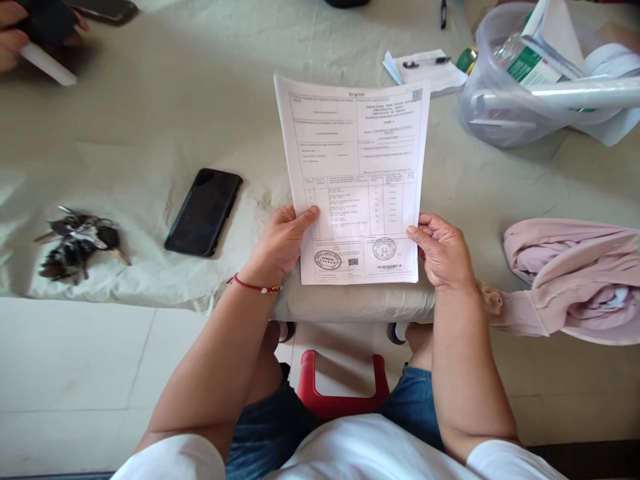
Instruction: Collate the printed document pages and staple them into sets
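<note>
Near edge first: my left hand point(280, 247) and right hand point(443, 252) each pinch one bottom side of the printed form point(357, 180), thumbs on top, fingers point(305, 217) curled shut on the sheet w/ the rest tucked under. Form sits between both hands, its lower edge at the counter point(125, 147) edge, stamps near my thumbs, top reaching away from me. Two-sided grip prob. keeps the page flat and square for reading.

Left of my left fingers, close by: black phone point(204, 211), face down or screen dark, can't tell which. Further left, a bunch of keys point(80, 241), well apart from the sheet. Right of my right fingers: a pink cloth point(575, 280) bundled at the counter edge, half hanging off.

Beyond the form's top: small notepad w/ a pen point(425, 62) on it, just past the top-right corner. Far right, a clear plastic tub point(500, 100) holding boxes and rolled paper. Far left corner, another person's hand point(15, 33) holds sth white; not mine.
</note>
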Motion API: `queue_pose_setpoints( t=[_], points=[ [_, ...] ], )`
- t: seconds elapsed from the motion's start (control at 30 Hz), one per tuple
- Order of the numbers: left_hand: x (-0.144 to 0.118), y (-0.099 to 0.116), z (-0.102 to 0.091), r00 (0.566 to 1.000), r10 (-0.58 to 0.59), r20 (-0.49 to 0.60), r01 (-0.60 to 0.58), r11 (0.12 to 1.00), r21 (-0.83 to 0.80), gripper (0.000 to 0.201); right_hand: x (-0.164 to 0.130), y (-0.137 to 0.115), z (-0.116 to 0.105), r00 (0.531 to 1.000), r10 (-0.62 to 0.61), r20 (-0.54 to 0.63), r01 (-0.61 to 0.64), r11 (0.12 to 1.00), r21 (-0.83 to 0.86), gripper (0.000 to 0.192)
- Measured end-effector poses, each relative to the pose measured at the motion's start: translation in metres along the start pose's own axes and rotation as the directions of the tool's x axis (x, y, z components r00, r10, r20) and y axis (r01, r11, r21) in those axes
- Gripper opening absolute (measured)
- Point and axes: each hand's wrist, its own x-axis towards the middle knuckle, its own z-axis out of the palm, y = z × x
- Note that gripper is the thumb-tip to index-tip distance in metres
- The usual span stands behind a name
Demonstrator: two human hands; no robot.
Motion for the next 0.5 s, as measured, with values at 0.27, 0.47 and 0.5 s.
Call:
queue_pose_setpoints(
  t=[0.27, 0.47, 0.5],
  points=[
    [-0.0002, -0.0011, 0.0005, 0.999, -0.008, -0.034, 0.009, 1.0, 0.008, 0.042, -0.001, 0.0006, 0.0017, 1.0, 0.015, -0.001, -0.015, 1.0, -0.015, 0.034],
    [-0.0003, -0.001, 0.0024, 0.999, -0.005, -0.046, 0.006, 1.0, 0.026, 0.041, -0.0021, 0.0016, 0.0008, 1.0, 0.016, 0.002, -0.016, 1.0, -0.007, 0.03],
    [-0.0002, -0.0012, 0.0025, 0.999, -0.002, -0.052, 0.003, 1.0, 0.028, 0.041, -0.0024, 0.0016, 0.0008, 1.0, 0.017, 0.0, -0.017, 1.0, -0.006, 0.03]
  ],
)
